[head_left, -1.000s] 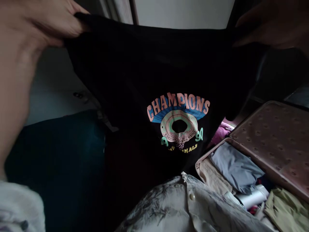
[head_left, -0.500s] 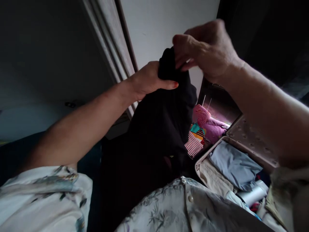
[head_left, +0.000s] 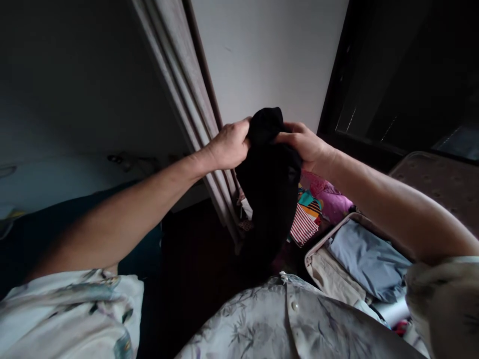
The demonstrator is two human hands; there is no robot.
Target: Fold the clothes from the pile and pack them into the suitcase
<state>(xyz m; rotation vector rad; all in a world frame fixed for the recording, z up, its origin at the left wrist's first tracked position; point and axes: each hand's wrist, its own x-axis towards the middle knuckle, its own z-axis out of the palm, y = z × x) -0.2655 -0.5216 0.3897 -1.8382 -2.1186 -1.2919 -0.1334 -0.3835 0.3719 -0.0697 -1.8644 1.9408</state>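
Both arms are stretched out in front of the person, and the black garment (head_left: 270,184) hangs between the two hands at about twelve o'clock from the chest. The left hand (head_left: 229,145) is clenched on the top of the cloth from the nine o'clock side, knuckles up, and the right hand (head_left: 305,145) grips the same bunched top edge from the three o'clock side, fingers curled into the fabric. The two hands sit close together, with only the gathered hump of cloth between them. Below them the garment drops in a narrow, doubled-over fall toward the person's patterned shirt (head_left: 284,324); it looks folded lengthwise, though the cloth is so dark that the folds are hard to make out. At about four o'clock from the hands lies an open suitcase (head_left: 430,179), its brown lid propped up, with a grey-blue folded piece (head_left: 368,259) and a beige one (head_left: 331,274) packed inside. Between the garment and the suitcase, at roughly three o'clock of the hanging cloth, sits a heap of bright clothes (head_left: 318,204), pink, striped red and white. A pale curtain (head_left: 187,109) hangs at eleven o'clock behind the left wrist.
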